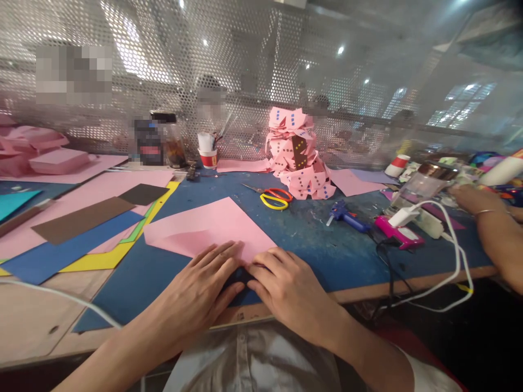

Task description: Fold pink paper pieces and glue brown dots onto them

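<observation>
A sheet of pink paper [216,223] lies on the blue mat in front of me, its left part slightly raised with a shaded bend. My left hand [210,277] rests with fingers stretched over the sheet's near edge, thumb pointing right. At the near corner, the curled fingers and thumb of my right hand [284,286] close on the paper. Both hands' fingertips nearly meet there, and the corner beneath them is partly hidden. Beyond the sheet are scissors [274,198] with red and yellow handles. A blue glue gun [347,216] lies to the right.
Brown strips [81,220] and blue paper [73,247] lie at left. Behind stand a paper cup [209,158] and a stack of pink folded pieces [292,141]. At right are a pink power strip [398,233], white cables [457,261], a jar [420,188] and another person's arm [498,234].
</observation>
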Demonstrator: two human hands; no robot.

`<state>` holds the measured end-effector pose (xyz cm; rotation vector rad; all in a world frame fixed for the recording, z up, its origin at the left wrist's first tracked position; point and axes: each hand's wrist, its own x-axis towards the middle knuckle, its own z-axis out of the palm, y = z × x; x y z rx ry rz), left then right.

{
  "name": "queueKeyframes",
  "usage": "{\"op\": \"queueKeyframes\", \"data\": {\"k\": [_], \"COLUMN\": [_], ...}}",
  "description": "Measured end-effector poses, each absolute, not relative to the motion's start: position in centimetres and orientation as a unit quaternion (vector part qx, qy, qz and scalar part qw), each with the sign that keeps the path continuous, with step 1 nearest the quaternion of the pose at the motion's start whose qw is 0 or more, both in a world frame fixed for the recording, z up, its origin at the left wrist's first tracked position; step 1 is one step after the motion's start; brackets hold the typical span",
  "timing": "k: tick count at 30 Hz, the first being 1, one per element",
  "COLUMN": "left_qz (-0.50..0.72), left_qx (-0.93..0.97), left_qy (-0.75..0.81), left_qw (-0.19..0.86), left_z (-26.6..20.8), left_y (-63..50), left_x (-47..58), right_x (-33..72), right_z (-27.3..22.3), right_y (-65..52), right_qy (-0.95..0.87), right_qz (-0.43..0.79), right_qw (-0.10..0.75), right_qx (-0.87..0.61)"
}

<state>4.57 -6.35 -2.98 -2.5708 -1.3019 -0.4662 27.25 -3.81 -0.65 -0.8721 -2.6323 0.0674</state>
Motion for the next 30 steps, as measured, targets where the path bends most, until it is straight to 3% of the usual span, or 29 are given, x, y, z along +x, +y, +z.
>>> {"op": "queueKeyframes", "data": {"k": [30], "left_qz": [-0.165], "left_qx": [-0.865], "left_qy": [-0.469], "left_qw": [0.067], "left_z": [-2.9], "left_y": [-6.4], "left_x": [4.5], "right_x": [32.0], "right_z": [-0.9], "right_y": [-4.7], "right_qy": [-0.905], "right_qz": [0.03], "right_qw": [0.243], "right_qx": [-0.347]}}
